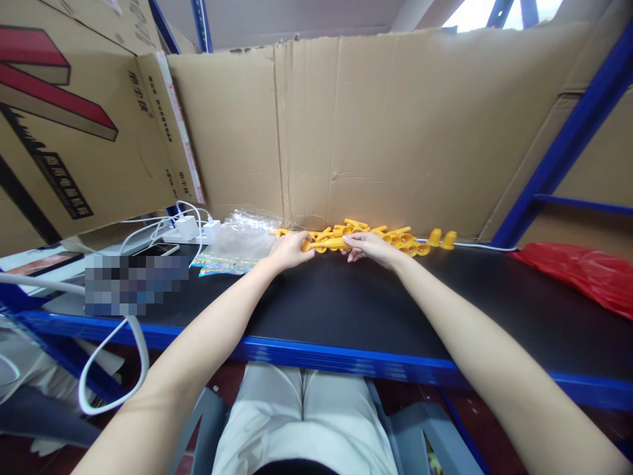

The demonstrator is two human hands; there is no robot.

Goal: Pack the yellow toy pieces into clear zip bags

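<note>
A yellow plastic piece with a round cup-like end and a slim stem (pixel 327 243) spans the gap between my two hands. My left hand (pixel 291 249) is closed around its cup end. The fingers of my right hand (pixel 368 247) pinch the other end of this piece, and the fingertips partly cover it. Just behind both hands lies a loose pile of similar yellow pieces (pixel 403 241), some with hollow cups facing me. Two yellow cups (pixel 442 239) stand apart at the right end of the pile.
Clear plastic bags (pixel 247 234) lie left of my left hand. White chargers and cables (pixel 185 227) sit farther left, near a pixelated patch. A red plastic bag (pixel 578 270) rests at the right. Cardboard (pixel 395 132) walls the back of the black tabletop (pixel 346 310), edged in blue metal.
</note>
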